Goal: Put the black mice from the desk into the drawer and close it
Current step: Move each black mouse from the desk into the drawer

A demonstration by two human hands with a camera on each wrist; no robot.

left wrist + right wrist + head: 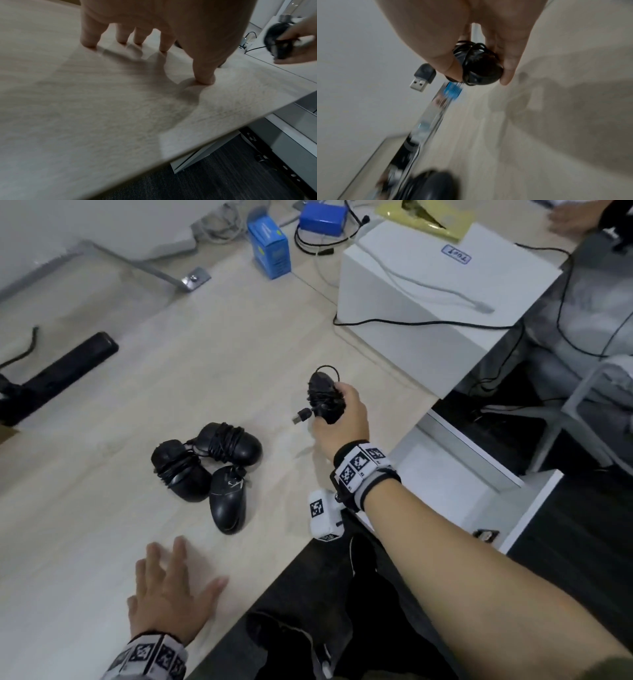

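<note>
1. The right hand (342, 416) grips a black mouse (323, 397) with its cord wound round the body, thumb on one side and fingers curled over the other (the right wrist view shows this pinch plainly).
2. A USB plug (302, 416) sticks out from the wrapped cord on the hand's left side, hanging free in the air.
3. The held mouse is lifted off the desk (212, 364), over its right part, near the tall white box (428, 313).
4. Three more black mice (209, 470) lie clustered on the desk, touching one another, to the left of the right hand and just beyond the left hand (171, 590); two have cords wound round them.
5. The white drawer (459, 477) stands pulled open below the desk's right edge, to the right of the right wrist.
6. The right forearm reaches in from the lower right, wrist band up, the hand tilted with the mouse pointing away.
7. The left hand lies on the desk near its front edge, fingers spread and straight, fingertips (88, 43) touching the wood, holding nothing.
8. At the back sit a blue carton (270, 248) and loose cables.
</note>
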